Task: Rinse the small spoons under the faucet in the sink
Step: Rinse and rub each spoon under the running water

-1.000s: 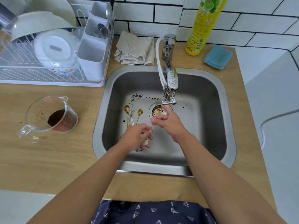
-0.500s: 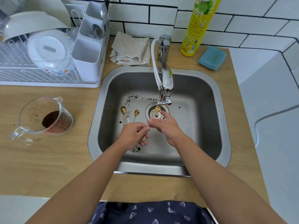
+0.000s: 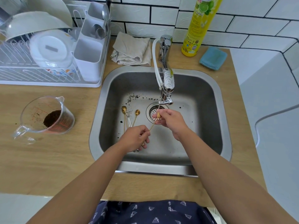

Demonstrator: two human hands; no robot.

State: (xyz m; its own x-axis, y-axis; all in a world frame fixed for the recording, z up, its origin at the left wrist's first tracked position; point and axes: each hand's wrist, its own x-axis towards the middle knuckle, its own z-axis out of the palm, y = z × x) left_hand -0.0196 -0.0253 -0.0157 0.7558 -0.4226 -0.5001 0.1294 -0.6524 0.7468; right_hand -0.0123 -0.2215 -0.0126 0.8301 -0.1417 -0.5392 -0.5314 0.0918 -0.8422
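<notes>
A small gold spoon (image 3: 153, 124) is held over the drain (image 3: 153, 111) of the steel sink (image 3: 210, 101), just below the faucet (image 3: 167, 84) spout. My left hand (image 3: 135, 137) pinches its handle end. My right hand (image 3: 171, 121) has its fingertips on the spoon's bowl. A thin stream of water falls from the spout onto the bowl. Three more small spoons (image 3: 129, 117) lie on the sink floor to the left of the drain, their handles running under my left hand.
Dark coffee grounds speckle the sink floor. A glass measuring cup (image 3: 47, 117) with grounds sits on the wooden counter at left. A dish rack (image 3: 48, 50) stands back left, with a folded cloth (image 3: 131, 50), yellow soap bottle (image 3: 199, 26) and blue sponge (image 3: 212, 58) behind the sink.
Both hands stay over the drain with the spoon between them; my right fingers have shifted slightly on the spoon's bowl. The camera view has drifted a little.
</notes>
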